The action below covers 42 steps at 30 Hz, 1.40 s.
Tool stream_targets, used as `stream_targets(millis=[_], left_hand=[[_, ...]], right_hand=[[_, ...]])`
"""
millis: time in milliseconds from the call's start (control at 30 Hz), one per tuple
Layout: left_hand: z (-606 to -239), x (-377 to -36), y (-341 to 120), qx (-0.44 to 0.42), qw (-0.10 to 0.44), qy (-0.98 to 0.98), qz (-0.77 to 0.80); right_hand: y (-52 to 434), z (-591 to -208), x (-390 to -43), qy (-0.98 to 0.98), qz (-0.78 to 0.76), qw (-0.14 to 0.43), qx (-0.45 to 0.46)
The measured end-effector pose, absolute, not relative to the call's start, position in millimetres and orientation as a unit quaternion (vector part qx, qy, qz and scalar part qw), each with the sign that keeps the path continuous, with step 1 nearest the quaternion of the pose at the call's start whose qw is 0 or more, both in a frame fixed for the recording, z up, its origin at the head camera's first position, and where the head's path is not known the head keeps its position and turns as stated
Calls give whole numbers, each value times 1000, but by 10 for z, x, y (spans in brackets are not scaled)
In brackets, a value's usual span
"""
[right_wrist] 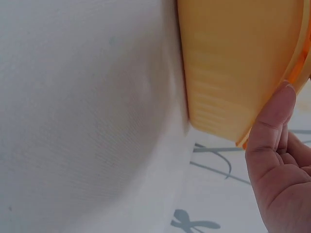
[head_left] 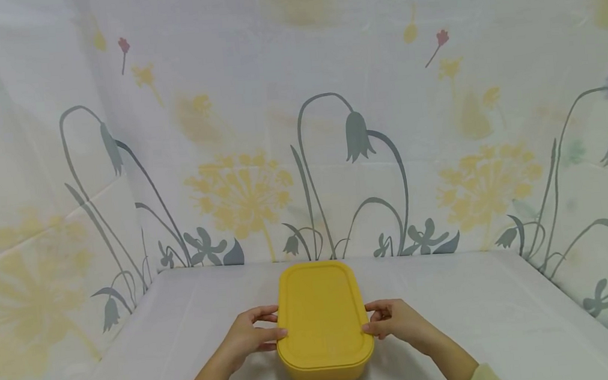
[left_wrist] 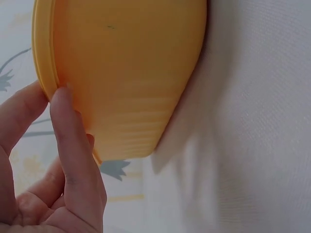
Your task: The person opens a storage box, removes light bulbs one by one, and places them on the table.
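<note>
A yellow oblong container (head_left: 323, 321) with its lid on stands on the white table (head_left: 483, 319), near the front edge. My left hand (head_left: 254, 334) holds its left side, thumb and forefinger pinching the lid's rim. My right hand (head_left: 394, 321) holds the right side the same way. In the left wrist view the thumb (left_wrist: 65, 131) presses on the rim of the container (left_wrist: 126, 73), with the forefinger on the rim's other side. From the right wrist, the thumb (right_wrist: 272, 126) lies against the rim of the container (right_wrist: 233, 63). The container's inside is hidden.
A cloth printed with yellow and grey flowers (head_left: 298, 124) hangs behind the table and along both sides, closing it in. White tabletop shows to the left and right of the container and behind it.
</note>
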<state>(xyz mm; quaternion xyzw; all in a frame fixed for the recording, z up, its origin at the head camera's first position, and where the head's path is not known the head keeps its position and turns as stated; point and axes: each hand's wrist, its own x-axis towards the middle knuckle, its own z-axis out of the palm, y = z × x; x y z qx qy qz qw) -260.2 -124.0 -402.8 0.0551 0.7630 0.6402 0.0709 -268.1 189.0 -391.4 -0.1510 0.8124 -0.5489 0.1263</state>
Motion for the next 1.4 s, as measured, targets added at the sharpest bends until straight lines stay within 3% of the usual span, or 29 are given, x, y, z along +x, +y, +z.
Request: stream_targets(millis=[1033,1400], left_hand=[[-3810,-2583,-1361,24,-11,736,676],[-3647,-2560,-1526,22,7,722,691]], right_hand=[[1786,-3668,-2695,780,-576,129,-208],[1609,-3549,-2699,784,-579,98,-199]])
